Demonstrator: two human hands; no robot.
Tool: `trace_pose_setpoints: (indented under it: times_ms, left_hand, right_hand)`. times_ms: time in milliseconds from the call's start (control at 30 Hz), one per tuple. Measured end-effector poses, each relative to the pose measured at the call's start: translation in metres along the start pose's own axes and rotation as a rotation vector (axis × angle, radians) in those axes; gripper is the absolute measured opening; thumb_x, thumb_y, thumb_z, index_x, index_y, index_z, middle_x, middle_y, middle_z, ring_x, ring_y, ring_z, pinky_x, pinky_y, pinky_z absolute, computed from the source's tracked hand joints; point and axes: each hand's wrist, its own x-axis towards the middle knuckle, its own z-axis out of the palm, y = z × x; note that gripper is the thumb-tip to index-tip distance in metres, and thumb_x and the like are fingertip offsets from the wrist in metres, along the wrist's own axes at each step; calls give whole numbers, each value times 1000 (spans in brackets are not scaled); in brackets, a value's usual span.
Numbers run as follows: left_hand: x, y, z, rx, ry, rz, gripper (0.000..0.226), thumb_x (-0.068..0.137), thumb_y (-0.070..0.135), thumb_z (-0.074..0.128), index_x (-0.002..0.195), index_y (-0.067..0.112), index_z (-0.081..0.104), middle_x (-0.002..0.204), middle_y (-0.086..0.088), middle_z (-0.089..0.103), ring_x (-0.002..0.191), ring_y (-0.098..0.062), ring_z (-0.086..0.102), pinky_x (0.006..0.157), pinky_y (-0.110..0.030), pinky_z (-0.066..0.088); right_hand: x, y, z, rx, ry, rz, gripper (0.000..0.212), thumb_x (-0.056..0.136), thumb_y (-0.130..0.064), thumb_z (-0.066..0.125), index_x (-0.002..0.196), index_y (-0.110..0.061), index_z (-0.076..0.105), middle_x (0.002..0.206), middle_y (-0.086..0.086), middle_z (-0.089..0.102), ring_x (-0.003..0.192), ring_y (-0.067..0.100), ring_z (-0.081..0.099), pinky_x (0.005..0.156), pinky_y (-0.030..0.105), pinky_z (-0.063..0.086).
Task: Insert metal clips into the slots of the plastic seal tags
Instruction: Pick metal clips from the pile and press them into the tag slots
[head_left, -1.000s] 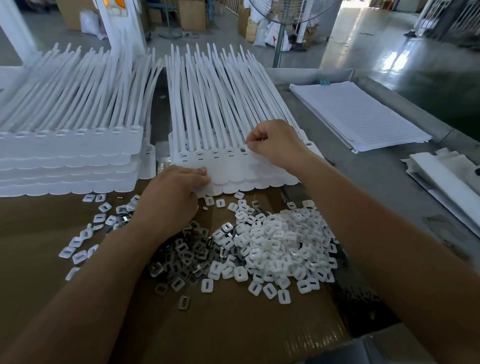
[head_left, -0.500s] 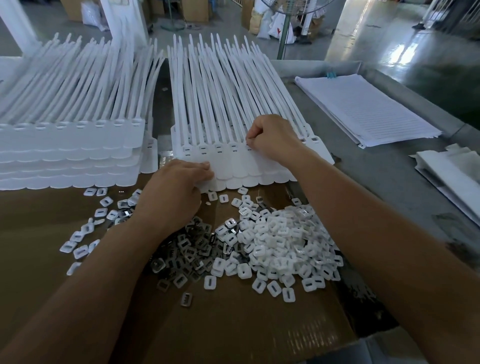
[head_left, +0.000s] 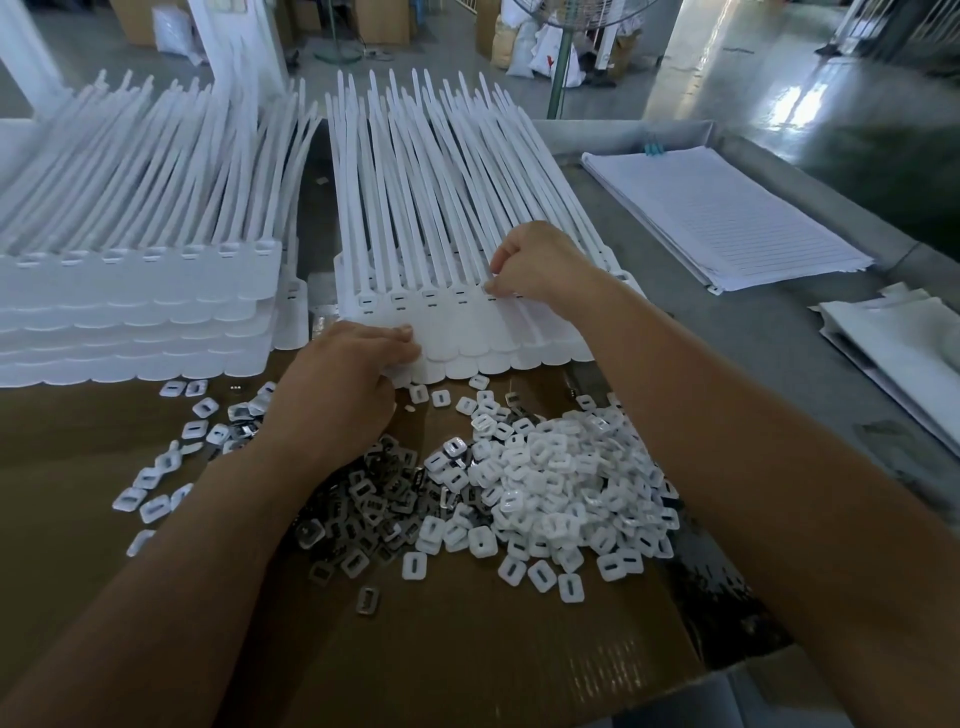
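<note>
A sheet of joined white plastic seal tags (head_left: 457, 332) lies on a stack in front of me, long tails pointing away. My left hand (head_left: 343, 384) rests on the sheet's near left edge, fingertips pressing the flat tag ends. My right hand (head_left: 540, 265) is curled above a tag head in the row of slots, its fingertips pinching a small piece at the slot; the piece itself is mostly hidden. On the brown cardboard (head_left: 467, 649) lies a pile of dark metal clips (head_left: 363, 509) beside a larger heap of white plastic caps (head_left: 561, 483).
A taller stack of tag sheets (head_left: 135, 301) stands at the left. A few loose clips and caps (head_left: 171, 467) are scattered by my left forearm. A pad of lined paper (head_left: 722, 213) lies at the right on the grey table, with white folded sheets (head_left: 904, 343) beyond it.
The right hand has shifted slightly along the row of tag heads, fingertips lowered onto a slot. The left hand stays pressed on the sheet's edge.
</note>
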Motion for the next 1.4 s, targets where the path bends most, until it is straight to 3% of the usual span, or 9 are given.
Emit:
trace_pose_setpoints:
  times_ms: [100, 167, 333, 500, 733, 1300, 1400]
  left_hand:
    - [0, 1, 0, 6, -2, -3, 52, 76, -11, 46, 118, 15, 61, 129, 5, 54, 123, -18, 42, 104, -29, 28]
    - [1, 2, 0, 14, -12, -1, 51, 77, -10, 46, 119, 15, 60, 130, 6, 53, 124, -18, 41, 105, -30, 27]
    - [2, 2, 1, 24, -19, -2, 48, 79, -6, 47, 120, 16, 59, 130, 7, 53, 123, -17, 41, 104, -29, 28]
    - [2, 2, 1, 30, -21, 4, 46, 81, -5, 46, 120, 15, 60, 130, 5, 53, 123, -17, 42, 105, -29, 27]
    - [2, 3, 0, 25, -34, -2, 45, 81, -4, 45, 120, 14, 60, 130, 5, 53, 123, -17, 41, 107, -31, 25]
    - [3, 2, -1, 45, -47, -2, 43, 84, -1, 46, 121, 16, 58, 131, 6, 52, 125, -18, 40, 108, -32, 24]
    - [3, 2, -1, 36, -45, -4, 43, 83, -2, 46, 121, 15, 59, 131, 5, 53, 124, -18, 41, 107, -30, 24]
  right_hand:
    - [-12, 6, -8, 124, 5, -50, 10, 87, -11, 61, 96, -9, 64, 95, -1, 59, 89, 12, 55, 86, 27, 48]
    - [-21, 14, -15, 146, 9, -83, 2, 86, -13, 62, 88, -14, 63, 90, -4, 60, 85, 10, 55, 75, 24, 47]
    - [-53, 46, -33, -1, -35, -154, 4, 84, -18, 65, 80, -19, 65, 73, -16, 60, 66, -5, 54, 54, 9, 35]
    - [-83, 77, -42, -41, -183, -106, 16, 78, -21, 72, 68, -31, 64, 60, -19, 61, 60, -8, 55, 60, 13, 37]
    - [-89, 90, -38, -46, -238, -85, 21, 74, -16, 76, 69, -32, 63, 67, -15, 64, 62, -5, 58, 65, 16, 43]
    - [-90, 87, -37, 59, -173, -21, 16, 89, -11, 56, 77, -20, 54, 68, -5, 64, 65, 4, 59, 62, 22, 43]
    - [-91, 86, -37, 39, -152, -26, 16, 90, -11, 54, 78, -20, 52, 66, -6, 62, 58, -4, 56, 57, 19, 38]
